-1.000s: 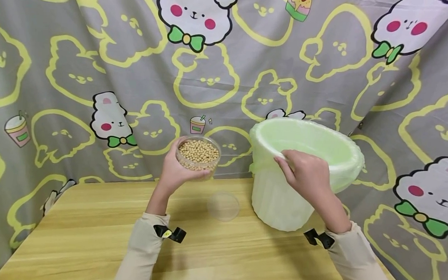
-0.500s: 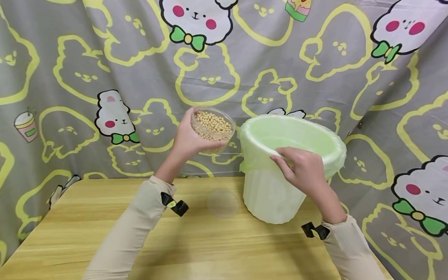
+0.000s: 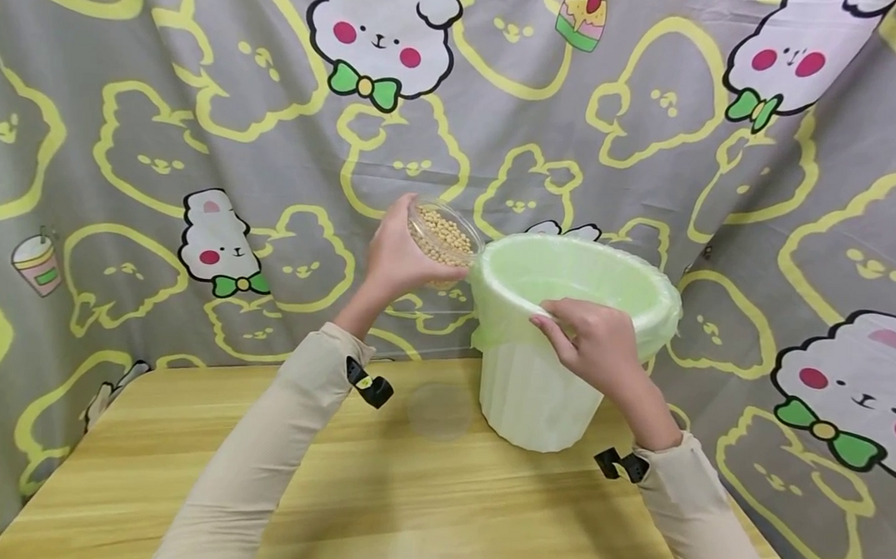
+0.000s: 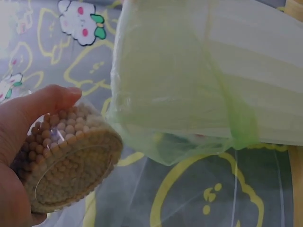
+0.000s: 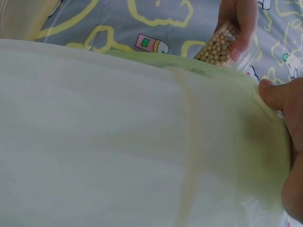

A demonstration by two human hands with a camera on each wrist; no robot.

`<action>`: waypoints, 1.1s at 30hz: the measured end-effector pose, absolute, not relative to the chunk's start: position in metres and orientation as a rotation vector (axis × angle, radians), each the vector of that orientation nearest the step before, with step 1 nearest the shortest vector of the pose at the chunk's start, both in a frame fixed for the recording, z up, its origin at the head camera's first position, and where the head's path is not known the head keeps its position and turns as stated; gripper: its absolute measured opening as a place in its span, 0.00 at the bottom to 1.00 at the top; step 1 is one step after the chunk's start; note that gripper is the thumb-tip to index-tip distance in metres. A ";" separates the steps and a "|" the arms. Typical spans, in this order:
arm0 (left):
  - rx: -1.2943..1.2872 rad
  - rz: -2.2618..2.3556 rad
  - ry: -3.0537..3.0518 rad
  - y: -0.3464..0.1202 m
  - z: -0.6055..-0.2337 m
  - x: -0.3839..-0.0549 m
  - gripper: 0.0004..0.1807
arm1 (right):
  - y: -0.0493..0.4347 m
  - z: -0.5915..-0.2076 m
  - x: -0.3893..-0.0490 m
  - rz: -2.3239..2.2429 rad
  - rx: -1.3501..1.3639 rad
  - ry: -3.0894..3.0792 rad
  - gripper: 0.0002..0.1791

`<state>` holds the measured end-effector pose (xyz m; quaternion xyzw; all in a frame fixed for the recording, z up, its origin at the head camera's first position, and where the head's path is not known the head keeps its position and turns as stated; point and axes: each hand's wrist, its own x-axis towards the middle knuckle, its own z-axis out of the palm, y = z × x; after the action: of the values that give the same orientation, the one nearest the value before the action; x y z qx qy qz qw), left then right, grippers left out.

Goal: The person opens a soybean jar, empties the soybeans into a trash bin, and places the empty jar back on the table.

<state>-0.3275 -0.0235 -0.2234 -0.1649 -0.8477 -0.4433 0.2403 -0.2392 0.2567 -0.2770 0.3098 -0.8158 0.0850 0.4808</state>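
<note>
My left hand (image 3: pixel 398 254) grips a round clear plastic tub (image 4: pixel 78 158) of soybeans (image 3: pixel 444 231) from its left side. The tub is raised well above the table and tilted right, its rim right at the left edge of a white trash can (image 3: pixel 536 400). The beans are still inside it. A pale green trash bag (image 3: pixel 501 303) lines the can and folds down over its rim. My right hand (image 3: pixel 595 340) holds the can's near rim through the bag, thumb outside and fingers over the edge. The fingertips inside are hidden in the right wrist view.
A clear round disc, looking like a lid (image 3: pixel 440 412), lies flat on the wooden table (image 3: pixel 378 493), left of the can. A grey curtain (image 3: pixel 288 164) with cartoon prints hangs close behind the table and along its sides.
My left hand has lifted the tub and carried it right to the can's rim, tilting it more. The can has shifted a little left, with my right hand still on its rim.
</note>
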 end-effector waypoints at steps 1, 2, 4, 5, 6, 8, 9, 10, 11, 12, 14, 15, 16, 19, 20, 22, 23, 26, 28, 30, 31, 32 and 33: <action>-0.452 -1.190 -2.327 -0.022 -0.223 -0.329 0.71 | 0.257 -0.277 -0.239 0.207 0.756 -1.987 0.36; -0.455 -1.171 -2.335 -0.020 -0.222 -0.329 0.71 | 0.256 -0.278 -0.239 0.207 0.756 -1.986 0.36; -0.463 -1.126 -2.349 -0.018 -0.221 -0.331 0.71 | 0.256 -0.279 -0.240 0.207 0.757 -1.984 0.35; -0.467 -1.105 -2.359 -0.018 -0.221 -0.331 0.72 | 0.255 -0.279 -0.240 0.208 0.758 -1.984 0.35; -0.468 -1.089 -2.365 -0.018 -0.220 -0.331 0.72 | 0.254 -0.279 -0.240 0.208 0.757 -1.984 0.35; -0.473 -1.050 -2.383 -0.017 -0.220 -0.332 0.72 | 0.254 -0.280 -0.240 0.206 0.755 -1.984 0.35; -0.476 -1.025 -2.393 -0.016 -0.219 -0.333 0.73 | 0.253 -0.280 -0.240 0.204 0.753 -1.983 0.35; -0.479 -1.007 -2.402 -0.015 -0.219 -0.333 0.73 | 0.253 -0.280 -0.240 0.201 0.750 -1.982 0.34; -0.480 -0.990 -2.408 -0.015 -0.218 -0.333 0.73 | 0.253 -0.280 -0.240 0.197 0.747 -1.980 0.34; -0.480 -0.975 -2.414 -0.014 -0.217 -0.334 0.73 | 0.252 -0.280 -0.240 0.194 0.746 -1.978 0.34; -0.489 -0.952 -2.422 -0.012 -0.216 -0.335 0.73 | 0.252 -0.279 -0.239 0.187 0.746 -1.975 0.34; -0.498 -0.943 -2.421 -0.012 -0.215 -0.336 0.74 | 0.252 -0.278 -0.239 0.185 0.747 -1.973 0.33; -0.504 -0.937 -2.421 -0.011 -0.214 -0.336 0.74 | 0.252 -0.278 -0.240 0.185 0.749 -1.971 0.33; -0.525 -0.918 -2.419 -0.010 -0.211 -0.337 0.73 | 0.253 -0.276 -0.241 0.200 0.761 -1.965 0.33; -0.528 -0.907 -2.422 -0.010 -0.210 -0.337 0.73 | 0.252 -0.276 -0.241 0.204 0.766 -1.961 0.33; -0.529 -0.889 -2.433 -0.009 -0.206 -0.336 0.73 | 0.253 -0.275 -0.242 0.212 0.773 -1.955 0.32; -0.531 -0.876 -2.437 -0.009 -0.205 -0.336 0.73 | 0.253 -0.275 -0.242 0.215 0.776 -1.952 0.32; -0.531 -0.844 -2.461 -0.007 -0.201 -0.335 0.73 | 0.253 -0.275 -0.243 0.212 0.775 -1.948 0.32; -0.531 -0.813 -2.481 -0.006 -0.199 -0.334 0.74 | 0.254 -0.276 -0.243 0.222 0.772 -1.952 0.33; -0.530 -0.779 -2.500 -0.005 -0.198 -0.333 0.74 | 0.254 -0.277 -0.242 0.228 0.771 -1.959 0.33; -0.530 -0.764 -2.510 -0.004 -0.198 -0.333 0.74 | 0.253 -0.278 -0.242 0.230 0.772 -1.959 0.33; -0.529 -0.747 -2.515 -0.004 -0.198 -0.332 0.74 | 0.253 -0.278 -0.242 0.239 0.773 -1.959 0.33; -0.530 -0.731 -2.518 -0.004 -0.198 -0.332 0.74 | 0.252 -0.279 -0.242 0.246 0.775 -1.958 0.33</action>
<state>-0.3318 -0.0041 -0.1978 -0.1927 -0.9159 -0.2659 0.2310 -0.2417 0.2524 -0.2788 0.3187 -0.8057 0.1011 0.4889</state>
